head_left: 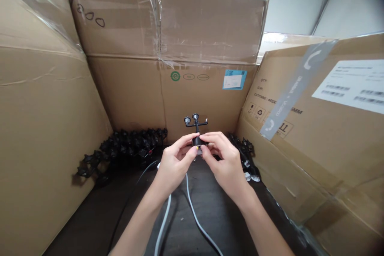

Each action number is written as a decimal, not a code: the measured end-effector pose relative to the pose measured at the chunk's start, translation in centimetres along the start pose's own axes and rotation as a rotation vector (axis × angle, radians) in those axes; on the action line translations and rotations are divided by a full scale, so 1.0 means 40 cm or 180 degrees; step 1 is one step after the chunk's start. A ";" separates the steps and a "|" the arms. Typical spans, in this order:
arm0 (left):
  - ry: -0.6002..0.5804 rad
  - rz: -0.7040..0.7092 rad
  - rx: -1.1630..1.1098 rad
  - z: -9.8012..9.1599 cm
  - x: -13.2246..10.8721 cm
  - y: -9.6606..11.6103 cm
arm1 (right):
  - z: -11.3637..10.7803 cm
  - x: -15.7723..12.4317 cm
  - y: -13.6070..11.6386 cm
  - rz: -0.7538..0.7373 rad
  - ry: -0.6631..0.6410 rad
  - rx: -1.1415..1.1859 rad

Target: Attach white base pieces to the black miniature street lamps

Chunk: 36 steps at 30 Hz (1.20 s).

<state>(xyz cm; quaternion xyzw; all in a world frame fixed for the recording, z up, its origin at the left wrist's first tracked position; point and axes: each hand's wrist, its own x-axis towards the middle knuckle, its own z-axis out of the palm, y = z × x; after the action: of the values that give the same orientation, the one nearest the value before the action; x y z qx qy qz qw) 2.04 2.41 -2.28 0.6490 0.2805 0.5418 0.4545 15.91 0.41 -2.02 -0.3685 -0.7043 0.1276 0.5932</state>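
Between my two hands is a small black model street lamp (197, 141), held by its thick base with the post pointing away from me. Two lantern heads sit on its crossbar, and the bar's right end carries only a small pale tip. My left hand (177, 158) is closed on the left side of the base, thumb near its underside. From the other side, my right hand (223, 154) grips the same base with thumb and fingertips. A small yellow spot shows by the left thumb. The base's underside is partly covered by the thumbs.
Many similar black lamps (126, 144) lie piled at the left, and more black lamps (244, 150) lie at the right. Pale cables (195, 212) run over the dark table (183, 232). Cardboard boxes stand left, behind (135, 92) and right (339, 152), walling in the work area.
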 end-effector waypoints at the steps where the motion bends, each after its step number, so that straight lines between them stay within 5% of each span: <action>1: 0.0022 0.0005 0.0064 0.001 0.000 0.000 | 0.002 0.000 0.001 -0.0065 0.0024 -0.0067; 18: 0.0362 -0.0044 0.0089 0.003 0.004 -0.002 | -0.002 0.000 0.012 0.0766 -0.0597 0.1195; 36: -0.0175 -0.0026 0.0283 0.002 0.000 -0.006 | -0.006 0.013 0.000 0.1218 -0.0540 0.1687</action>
<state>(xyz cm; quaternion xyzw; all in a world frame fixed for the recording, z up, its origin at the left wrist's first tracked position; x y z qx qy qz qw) 2.16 2.47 -2.50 0.6821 0.2944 0.5088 0.4350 16.11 0.71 -1.57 -0.3151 -0.6116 0.4454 0.5730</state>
